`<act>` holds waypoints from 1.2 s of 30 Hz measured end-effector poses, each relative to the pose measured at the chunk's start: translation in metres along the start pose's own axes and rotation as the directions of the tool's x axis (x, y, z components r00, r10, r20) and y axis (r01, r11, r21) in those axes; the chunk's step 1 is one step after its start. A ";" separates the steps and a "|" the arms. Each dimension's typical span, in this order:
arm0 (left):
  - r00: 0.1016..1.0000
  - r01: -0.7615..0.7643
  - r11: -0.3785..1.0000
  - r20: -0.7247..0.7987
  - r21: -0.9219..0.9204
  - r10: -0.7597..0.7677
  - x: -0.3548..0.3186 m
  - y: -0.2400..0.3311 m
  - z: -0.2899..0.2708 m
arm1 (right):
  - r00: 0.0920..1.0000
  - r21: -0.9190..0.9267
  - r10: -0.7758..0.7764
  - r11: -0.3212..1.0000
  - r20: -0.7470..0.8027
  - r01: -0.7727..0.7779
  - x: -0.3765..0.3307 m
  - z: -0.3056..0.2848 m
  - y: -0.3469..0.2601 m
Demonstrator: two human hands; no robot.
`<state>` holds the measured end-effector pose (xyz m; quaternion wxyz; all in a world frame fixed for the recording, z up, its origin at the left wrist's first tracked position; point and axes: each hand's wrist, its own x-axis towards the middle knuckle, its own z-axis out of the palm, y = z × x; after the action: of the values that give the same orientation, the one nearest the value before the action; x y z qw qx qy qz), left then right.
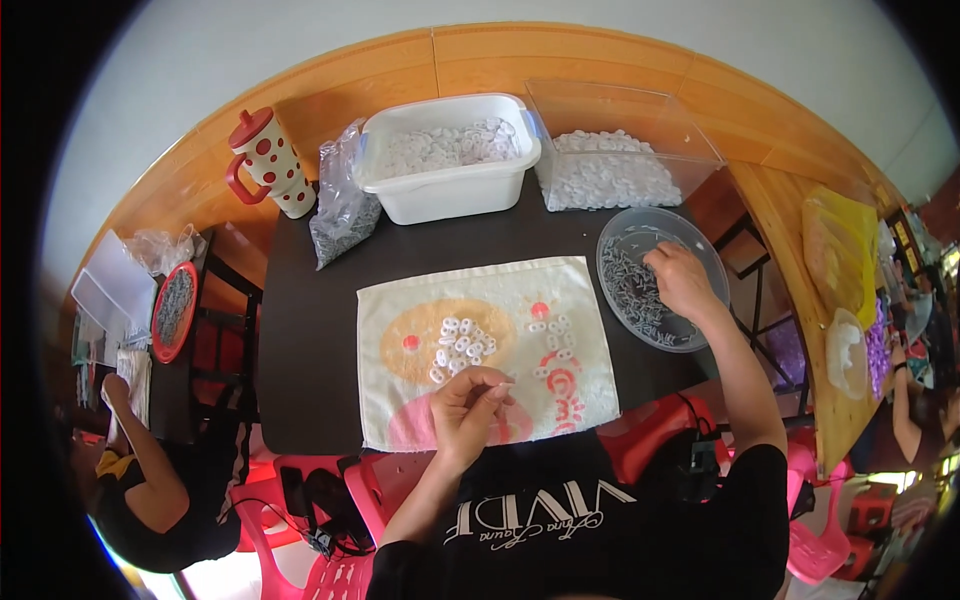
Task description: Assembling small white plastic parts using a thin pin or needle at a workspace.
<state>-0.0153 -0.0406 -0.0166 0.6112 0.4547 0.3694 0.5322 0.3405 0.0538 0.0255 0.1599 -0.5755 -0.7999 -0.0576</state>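
Observation:
My left hand [468,410] is held over the lower middle of a patterned towel [400,300], thumb and forefinger pinched together; a tiny pale tip shows at them, too small to name. Just beyond it lies a heap of small white plastic pieces with holes [468,345]. A looser group of similar white pieces [560,335] sits to its right. My right hand [682,283] reaches into a round clear tray [705,240], fingers drawn together above many small grey screw-like pieces [640,290]. Whatever those fingers hold is hidden.
Along the table's [310,350] back stand a spotted tumbler [270,165], a bag of grey pieces [345,205], a white tub [450,195] and a clear bin [610,170] of white pieces. People work at both sides, one near a red tray [163,345].

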 end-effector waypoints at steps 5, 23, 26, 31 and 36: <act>0.999 -0.040 0.999 0.033 0.008 0.040 0.000 -0.003 -0.002 | 0.996 0.282 0.042 0.959 -0.075 -0.019 -0.007 0.003 0.011; 0.999 -0.027 1.000 0.031 -0.004 0.027 -0.002 -0.001 -0.004 | 0.918 0.596 0.371 0.707 0.143 -0.379 -0.014 -0.005 0.016; 0.999 -0.031 0.999 0.038 -0.030 0.032 -0.002 -0.001 -0.006 | 0.950 0.626 0.312 0.735 0.029 -0.261 -0.014 -0.001 0.017; 0.998 -0.035 0.999 0.045 -0.005 0.035 -0.002 -0.001 -0.006 | 0.964 0.239 0.264 0.939 -0.041 -0.247 -0.017 0.001 0.005; 0.998 -0.040 0.999 0.043 -0.022 0.041 -0.001 -0.002 -0.006 | 0.995 -0.212 0.098 0.973 0.013 -0.094 -0.012 0.010 -0.010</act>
<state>-0.0205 -0.0411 -0.0207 0.6130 0.4672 0.3410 0.5382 0.3322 0.0427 0.0132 0.0912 -0.6279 -0.7623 -0.1278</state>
